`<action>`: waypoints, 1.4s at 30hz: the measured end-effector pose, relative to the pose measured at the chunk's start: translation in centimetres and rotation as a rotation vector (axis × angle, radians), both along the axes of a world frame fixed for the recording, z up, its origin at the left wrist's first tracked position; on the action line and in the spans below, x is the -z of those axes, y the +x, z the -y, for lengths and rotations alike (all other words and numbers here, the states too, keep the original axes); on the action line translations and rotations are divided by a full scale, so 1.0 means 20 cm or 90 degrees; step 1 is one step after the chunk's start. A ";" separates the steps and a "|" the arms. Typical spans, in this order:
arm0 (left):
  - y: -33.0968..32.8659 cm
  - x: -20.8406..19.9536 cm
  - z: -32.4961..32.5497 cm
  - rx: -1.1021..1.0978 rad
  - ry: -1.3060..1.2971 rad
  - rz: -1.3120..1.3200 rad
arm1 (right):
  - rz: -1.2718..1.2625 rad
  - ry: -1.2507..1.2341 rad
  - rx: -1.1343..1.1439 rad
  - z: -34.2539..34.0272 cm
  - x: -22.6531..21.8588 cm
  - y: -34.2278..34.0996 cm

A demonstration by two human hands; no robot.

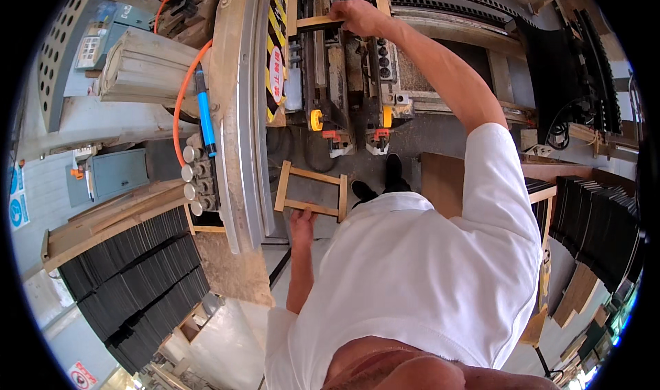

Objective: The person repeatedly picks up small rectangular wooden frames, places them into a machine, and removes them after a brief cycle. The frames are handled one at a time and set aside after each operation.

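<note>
- Lower wooden frame (320,209): four pale bars, an open rectangle, located to the right of the long metal beam (251,115), near its lower end.
- Left hand (302,228): fingers grasp the bar of that frame nearest the person's body, just right of the beam's lower end.
- Upper wooden frame (309,23): lies over the machine (337,73), right of the beam's upper end; its far edge is partly cut off.
- Right hand (361,17): fingers are curled on the near bar of the upper frame, in a grasp; the thumb's position cannot be determined.
- Black-and-yellow striped strip (278,5): runs alongside the beam, on its right.
- Yellow knob (316,120): on the machine, right of the beam.
- Blue tubular tool (205,115) and orange hose (180,101): left of the beam.
- Black slats (137,273): stacked in rows, left of the beam's lower end.
</note>
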State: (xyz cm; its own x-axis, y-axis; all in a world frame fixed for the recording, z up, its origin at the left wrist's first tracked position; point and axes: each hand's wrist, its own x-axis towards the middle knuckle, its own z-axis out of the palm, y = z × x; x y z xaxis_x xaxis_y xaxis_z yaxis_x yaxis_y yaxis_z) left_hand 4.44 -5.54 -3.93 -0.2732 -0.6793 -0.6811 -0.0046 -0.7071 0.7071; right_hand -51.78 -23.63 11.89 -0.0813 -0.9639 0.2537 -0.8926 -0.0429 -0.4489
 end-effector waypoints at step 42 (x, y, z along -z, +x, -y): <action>-0.18 -0.09 -0.18 -0.127 -0.042 0.044 | 0.025 -0.030 0.040 -0.05 -0.03 0.03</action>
